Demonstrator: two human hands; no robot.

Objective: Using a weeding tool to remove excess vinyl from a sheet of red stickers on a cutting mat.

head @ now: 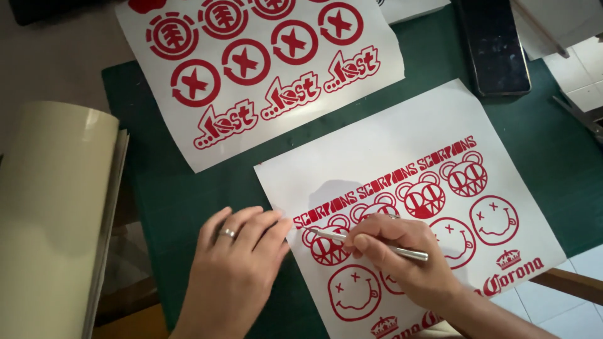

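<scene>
Pinning the thin, floppy sticker sheet (pixel 402 163) at lower centre with our flat, spread left hand (pixel 235 263), we clamp our right hand (pixel 402 254) on the metal knife (pixel 370 243); we judge its edge the best hold.

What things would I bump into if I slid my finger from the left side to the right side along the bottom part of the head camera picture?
Cream roll → left hand with a ring → silver tool held in the right hand → white sheet of red stickers.
</scene>
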